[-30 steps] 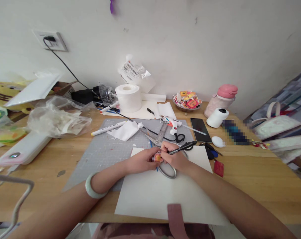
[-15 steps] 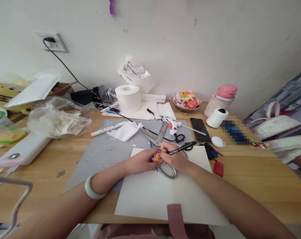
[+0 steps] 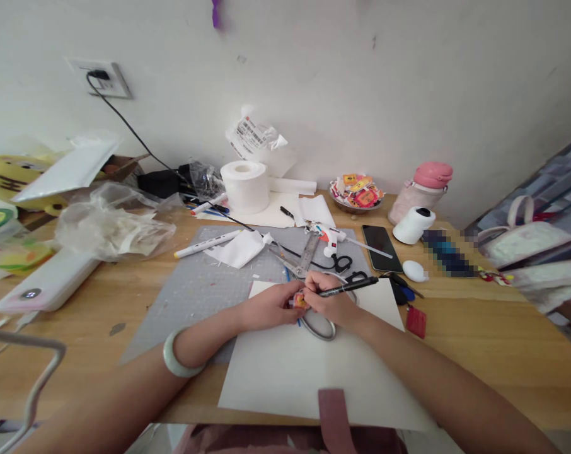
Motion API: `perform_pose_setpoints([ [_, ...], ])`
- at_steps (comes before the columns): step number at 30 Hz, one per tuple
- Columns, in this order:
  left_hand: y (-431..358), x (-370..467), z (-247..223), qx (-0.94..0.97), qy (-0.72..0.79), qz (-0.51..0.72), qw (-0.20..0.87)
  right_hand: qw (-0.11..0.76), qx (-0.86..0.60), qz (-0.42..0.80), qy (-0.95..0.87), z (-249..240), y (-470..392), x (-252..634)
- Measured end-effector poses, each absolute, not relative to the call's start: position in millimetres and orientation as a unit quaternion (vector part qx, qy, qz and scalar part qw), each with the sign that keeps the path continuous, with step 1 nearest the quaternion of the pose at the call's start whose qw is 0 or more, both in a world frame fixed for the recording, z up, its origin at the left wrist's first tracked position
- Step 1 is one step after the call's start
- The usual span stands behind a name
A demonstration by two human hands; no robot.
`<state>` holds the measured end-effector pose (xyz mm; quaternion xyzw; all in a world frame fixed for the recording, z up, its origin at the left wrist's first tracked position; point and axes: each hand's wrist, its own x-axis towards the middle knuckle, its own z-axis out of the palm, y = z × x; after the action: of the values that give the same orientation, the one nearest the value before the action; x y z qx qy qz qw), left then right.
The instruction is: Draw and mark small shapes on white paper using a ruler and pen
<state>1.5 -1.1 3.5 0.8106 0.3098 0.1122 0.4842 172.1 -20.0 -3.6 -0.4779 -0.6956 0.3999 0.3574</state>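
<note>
Evidently, mid-frame, the left hand [image 3: 270, 306] pinched an orange piece [image 3: 300, 301]; the right hand [image 3: 331, 305] gripped a pen [image 3: 350, 287] that could skid if the piece shifted.

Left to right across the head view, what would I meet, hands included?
White box-shaped device, pale bangle, left hand, small orange piece, right hand holding a black pen, black phone, small red item.

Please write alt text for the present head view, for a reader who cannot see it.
A person's left hand holds a small orange piece and the right hand a black pen over a white sheet on a wooden desk. Beyond them are a glue gun, a white roll and a bowl of colourful pieces.
</note>
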Motion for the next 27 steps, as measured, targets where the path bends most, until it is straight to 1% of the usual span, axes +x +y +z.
perform_pose_setpoints([
  [4,-1.0,1.9,4.2,0.806,0.313,0.109,0.491,0.356,-0.475,0.456,-0.663,-2.5,-20.7,172.0],
  [9,-0.7,1.6,3.7,0.804,0.311,0.105,0.496,0.353,-0.480,0.419,-0.685,-1.1,-20.9,171.4],
  [14,-0.8,1.5,2.9,0.807,0.311,0.104,0.491,0.351,-0.477,0.459,-0.663,-2.0,-20.0,171.9],
  [18,-0.4,1.8,3.1,0.808,0.311,0.105,0.489,0.349,-0.475,0.423,-0.688,-2.1,-20.1,172.4],
  [22,0.0,2.0,2.9,0.806,0.312,0.102,0.493,0.352,-0.479,0.447,-0.668,-2.3,-20.4,171.9],
  [27,-0.3,2.2,2.5,0.800,0.310,0.108,0.502,0.354,-0.478,0.422,-0.684,-4.2,-19.7,172.1],
])
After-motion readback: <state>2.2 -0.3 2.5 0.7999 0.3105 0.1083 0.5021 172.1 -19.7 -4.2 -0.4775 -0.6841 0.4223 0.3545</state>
